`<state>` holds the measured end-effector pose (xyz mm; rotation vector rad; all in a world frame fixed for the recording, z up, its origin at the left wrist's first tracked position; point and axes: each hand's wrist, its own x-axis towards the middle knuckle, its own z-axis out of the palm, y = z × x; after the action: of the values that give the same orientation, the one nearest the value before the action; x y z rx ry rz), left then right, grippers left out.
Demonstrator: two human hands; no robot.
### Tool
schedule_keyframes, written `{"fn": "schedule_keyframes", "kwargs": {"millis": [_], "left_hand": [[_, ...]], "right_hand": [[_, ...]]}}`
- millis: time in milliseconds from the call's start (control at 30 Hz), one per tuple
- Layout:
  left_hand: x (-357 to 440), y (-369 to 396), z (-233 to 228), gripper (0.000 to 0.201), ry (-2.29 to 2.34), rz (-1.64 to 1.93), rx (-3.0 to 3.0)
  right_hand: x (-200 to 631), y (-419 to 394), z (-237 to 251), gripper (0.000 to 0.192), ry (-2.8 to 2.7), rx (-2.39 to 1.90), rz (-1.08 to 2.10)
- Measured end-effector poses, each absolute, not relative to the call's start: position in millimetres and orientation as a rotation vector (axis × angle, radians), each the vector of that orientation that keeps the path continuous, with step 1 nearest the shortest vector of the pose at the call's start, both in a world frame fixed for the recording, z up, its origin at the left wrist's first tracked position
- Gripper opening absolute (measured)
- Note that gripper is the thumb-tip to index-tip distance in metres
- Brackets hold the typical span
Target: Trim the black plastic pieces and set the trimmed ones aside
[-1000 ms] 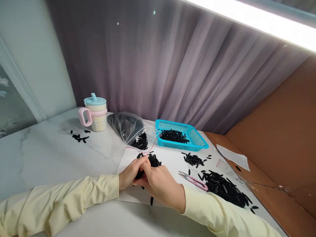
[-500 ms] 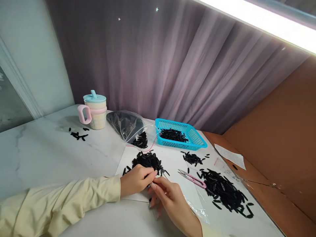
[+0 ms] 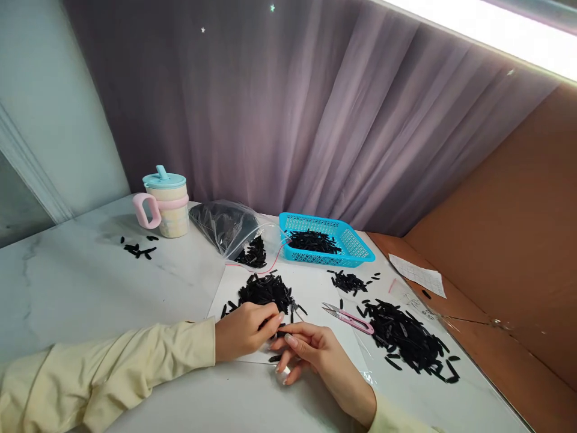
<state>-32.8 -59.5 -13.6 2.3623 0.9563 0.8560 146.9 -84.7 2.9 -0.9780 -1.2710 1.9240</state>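
Your table (image 3: 90, 282) is white marble, with a purple curtain (image 3: 293, 120) behind it. All places below are given from the white sheet (image 3: 315, 288) at the table's middle.

Beyond the sheet's far edge stand a blue basket (image 3: 356, 252) holding black pieces and, to its left, a clear bag (image 3: 225, 225) with more of them spilling from its mouth. Farther left of the bag is a cup (image 3: 164, 201) with a pink handle, a few strays beside it. Off the sheet's right edge lies the big heap (image 3: 406, 340) of black pieces; a small cluster (image 3: 347, 281) sits on the sheet's far right. Pink snips (image 3: 349, 317) lie between the heap and your hands.

The pile (image 3: 265, 291) in work sits on the sheet's left half. Your left hand (image 3: 243, 331) is closed at the pile's near edge, fingertips pinching black pieces. Your right hand (image 3: 311, 352) touches it, thumb and forefinger meeting the same spot; which hand bears the piece cannot be told.

Judged step: picking single pieces from the pile. The next move calls for a clean pinch on one piece only, without dragging its neighbours along.
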Motion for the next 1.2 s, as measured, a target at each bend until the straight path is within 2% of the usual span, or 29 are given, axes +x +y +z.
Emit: {"fn": "schedule_keyframes", "kwargs": {"millis": [167, 333, 600, 767, 1000, 1200], "left_hand": [[-34, -61, -9, 0.019, 0.945, 0.892, 2.251], [-35, -61, -1, 0.028, 0.946, 0.829, 2.223], [-38, -65, -10, 0.018, 0.797, 0.853, 2.665], [-37, -66, -9, 0.019, 0.803, 0.957, 2.919], [-37, -67, -6, 0.021, 0.835, 1.007, 2.945], [-36, -65, -5, 0.017, 0.646, 1.055, 2.903]], "right_hand": [[149, -82, 2, 0.037, -1.231, -0.915, 1.957], [150, -81, 3, 0.032, -1.233, -0.891, 1.96], [153, -78, 1, 0.025, -1.261, -0.848, 1.959], [156, -78, 2, 0.025, -1.255, -0.82, 1.994], [157, -78, 4, 0.022, -1.293, -0.798, 1.967], [155, -82, 2, 0.022, -1.349, -0.744, 1.91]]}}
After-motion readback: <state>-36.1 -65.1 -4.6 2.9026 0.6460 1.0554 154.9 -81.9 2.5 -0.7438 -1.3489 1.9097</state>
